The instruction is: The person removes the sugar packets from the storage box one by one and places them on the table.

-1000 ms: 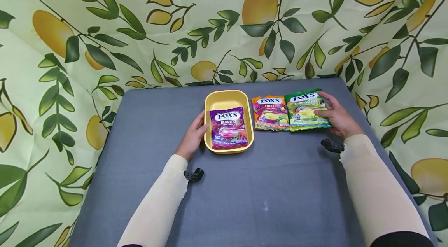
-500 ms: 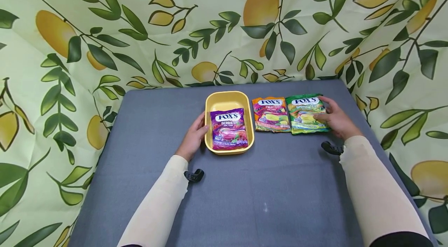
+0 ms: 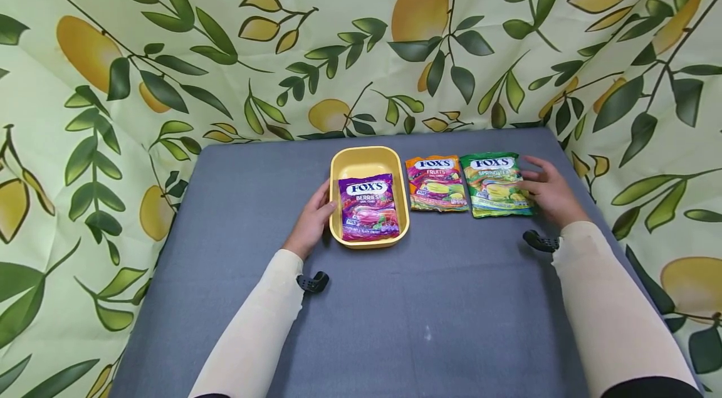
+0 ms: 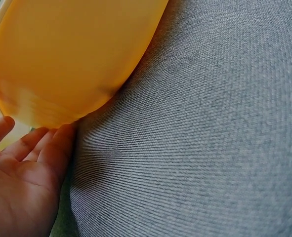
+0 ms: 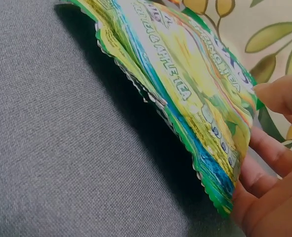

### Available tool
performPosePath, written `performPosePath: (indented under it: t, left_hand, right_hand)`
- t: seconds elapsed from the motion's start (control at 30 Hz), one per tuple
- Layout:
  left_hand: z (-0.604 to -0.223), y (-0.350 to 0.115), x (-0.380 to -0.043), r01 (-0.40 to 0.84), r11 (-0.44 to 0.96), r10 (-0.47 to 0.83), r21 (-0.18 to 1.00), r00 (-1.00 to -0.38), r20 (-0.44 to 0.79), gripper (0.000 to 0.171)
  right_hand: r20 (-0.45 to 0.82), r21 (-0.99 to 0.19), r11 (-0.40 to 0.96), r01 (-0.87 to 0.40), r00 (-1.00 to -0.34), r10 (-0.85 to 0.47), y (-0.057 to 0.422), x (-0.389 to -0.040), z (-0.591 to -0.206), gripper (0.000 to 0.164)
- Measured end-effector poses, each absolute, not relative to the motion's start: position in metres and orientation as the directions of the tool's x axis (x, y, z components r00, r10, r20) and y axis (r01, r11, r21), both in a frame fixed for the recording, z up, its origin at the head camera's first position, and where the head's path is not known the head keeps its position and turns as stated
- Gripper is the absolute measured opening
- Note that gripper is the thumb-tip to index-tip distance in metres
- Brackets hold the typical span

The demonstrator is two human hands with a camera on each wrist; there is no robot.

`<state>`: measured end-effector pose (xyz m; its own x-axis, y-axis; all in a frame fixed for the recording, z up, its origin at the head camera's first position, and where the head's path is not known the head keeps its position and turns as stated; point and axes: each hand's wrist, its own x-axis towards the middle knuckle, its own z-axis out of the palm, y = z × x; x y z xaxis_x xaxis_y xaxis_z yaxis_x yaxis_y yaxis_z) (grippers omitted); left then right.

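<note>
Here, a yellow tray (image 3: 363,163) sits on the grey desk (image 3: 361,316), its long sides running away from the person, and everything else is placed around it. Inside the tray, toward the near end, lies a purple packet (image 3: 369,207) printed FOX'S BERRIES, face up. The left hand (image 3: 307,222) is at the tray's left side: the wrist view shows its fingers (image 4: 57,150) fairly straight and close together, fingertips against the outer wall, with the thumb at the rim. Whether the thumb hooks over that rim, I cannot tell.

Just to the right of the tray lies an orange packet (image 3: 436,185) printed FOX'S FRUITS, and beyond it, further right of the tray, a green packet (image 3: 496,185) marked SPRING TEA. These two lie side by side, their edges very close. The right hand (image 3: 549,191) is at the green packet's right edge, the side away from the tray. Its fingers are spread rather than pinching, some of them at the packet's border; which ones actually press on it is unclear.

Pale sleeves (image 3: 248,323) cover both forearms. Behind the tray and along both sides hangs a cloth (image 3: 225,97) printed with leaves and yellow-orange fruit.
</note>
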<state>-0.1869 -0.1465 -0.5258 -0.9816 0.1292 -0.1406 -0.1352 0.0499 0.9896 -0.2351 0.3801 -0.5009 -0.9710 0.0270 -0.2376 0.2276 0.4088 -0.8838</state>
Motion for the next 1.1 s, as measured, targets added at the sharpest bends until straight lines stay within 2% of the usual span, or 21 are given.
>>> performPosePath:
  t: [0.33,0.57,0.7,0.87,1.1]
  left_hand:
    - [-0.525,-0.148,-0.187,-0.148,0.051,0.126,0.988,-0.980,-0.153,0.062]
    - [-0.525,-0.148,-0.187,-0.128,0.028,0.140,0.991,-0.982,-0.130,0.061]
    - [-0.525,-0.148,-0.188,-0.143,0.035,0.133,0.989,-0.980,-0.146,0.061]
    - [-0.526,-0.149,-0.189,-0.143,0.017,0.138,0.990,-0.980,-0.144,0.061]
    - [-0.525,-0.147,-0.188,-0.160,0.045,0.128,0.986,-0.978,-0.164,0.062]
  right_hand:
    - [-0.241,-0.924,0.285,0.256,-0.967,0.089,0.386,-0.228,-0.497,0.075]
    - [-0.232,-0.968,0.060,0.242,-0.963,0.139,0.387,-0.227,-0.496,0.068]
    - [-0.222,-0.968,0.084,0.235,-0.965,0.140,0.383,-0.226,-0.491,0.065]
    - [-0.195,-0.971,0.124,0.203,-0.978,0.077,0.367,-0.228,-0.482,0.067]
    - [-0.178,-0.948,0.272,0.168,-0.984,-0.012,0.327,-0.235,-0.473,0.067]
